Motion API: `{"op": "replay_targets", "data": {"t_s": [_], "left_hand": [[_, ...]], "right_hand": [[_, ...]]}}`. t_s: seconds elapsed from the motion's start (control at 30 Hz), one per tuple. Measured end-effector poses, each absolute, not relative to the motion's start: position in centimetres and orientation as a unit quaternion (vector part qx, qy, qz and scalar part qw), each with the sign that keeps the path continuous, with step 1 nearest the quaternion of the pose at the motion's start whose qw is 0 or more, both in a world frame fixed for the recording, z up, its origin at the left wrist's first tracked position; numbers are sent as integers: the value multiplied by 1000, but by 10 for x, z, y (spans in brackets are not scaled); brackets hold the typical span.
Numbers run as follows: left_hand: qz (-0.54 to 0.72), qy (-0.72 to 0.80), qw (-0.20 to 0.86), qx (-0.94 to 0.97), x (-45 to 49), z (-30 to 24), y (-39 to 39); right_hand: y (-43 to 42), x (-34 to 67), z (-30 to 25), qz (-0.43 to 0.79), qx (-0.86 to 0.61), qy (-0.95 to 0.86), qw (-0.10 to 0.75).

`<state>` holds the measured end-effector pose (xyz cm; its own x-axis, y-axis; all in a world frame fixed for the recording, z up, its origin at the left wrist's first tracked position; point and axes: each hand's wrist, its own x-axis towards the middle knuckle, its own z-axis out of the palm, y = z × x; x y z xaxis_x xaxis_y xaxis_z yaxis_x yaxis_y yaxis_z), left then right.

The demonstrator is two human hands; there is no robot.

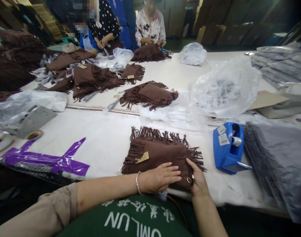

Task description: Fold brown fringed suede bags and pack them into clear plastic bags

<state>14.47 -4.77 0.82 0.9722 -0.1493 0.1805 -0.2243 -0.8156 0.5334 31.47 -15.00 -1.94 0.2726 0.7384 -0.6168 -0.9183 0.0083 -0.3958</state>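
Note:
A brown fringed bag (165, 152) lies on the table right in front of me, fringe along its far edge and both sides. A small tan tag (142, 157) rests on its left part. My left hand (161, 177) is spread flat over the front of the bag, fingers stretched out to the right. At the near right corner my right hand (199, 180) grips the bag's edge, thumb on top and the other fingers partly hidden. A gold-coloured ring (189, 180) shows on the bag beside that hand.
To the right stand a blue tape dispenser (228, 148) and stacked grey plastic bags (276, 158). Another fringed bag (152, 93) lies beyond, near a clear plastic bag (225, 89). Purple tape (48, 159) lies at left. Co-workers handle brown bags across the table (103, 123).

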Motion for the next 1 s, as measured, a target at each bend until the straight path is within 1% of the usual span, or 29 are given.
{"op": "replay_targets", "data": {"t_s": [0.13, 0.3, 0.43, 0.53, 0.63, 0.73, 0.8, 0.87, 0.9, 1.0], "left_hand": [[60, -99, 298, 947, 146, 8, -47], [57, -97, 301, 947, 145, 8, -47], [54, -101, 304, 946, 144, 4, -46], [37, -89, 319, 943, 145, 3, -49], [21, -81, 374, 924, 141, 16, -54], [14, -79, 491, 867, 128, 48, -51], [28, -34, 566, 823, 113, 69, -40], [80, 87, 608, 785, 94, 80, -19], [120, 169, 615, 761, 84, 81, -6], [232, 391, 619, 641, 50, 64, 38]], "right_hand": [[-146, 318, -16, 599, -391, 135, 686], [-145, 317, -14, 524, -385, 150, 745], [-147, 331, -9, 507, -384, 62, 769], [-147, 343, 0, 464, -450, -45, 762], [-139, 337, 7, 412, -572, -209, 678], [-124, 308, 3, 352, -651, -347, 575], [-114, 285, -5, 288, -685, -446, 500], [-111, 267, -10, 227, -700, -521, 433], [-113, 261, -11, 222, -696, -539, 420], [-131, 261, -7, 283, -669, -548, 414]]}}
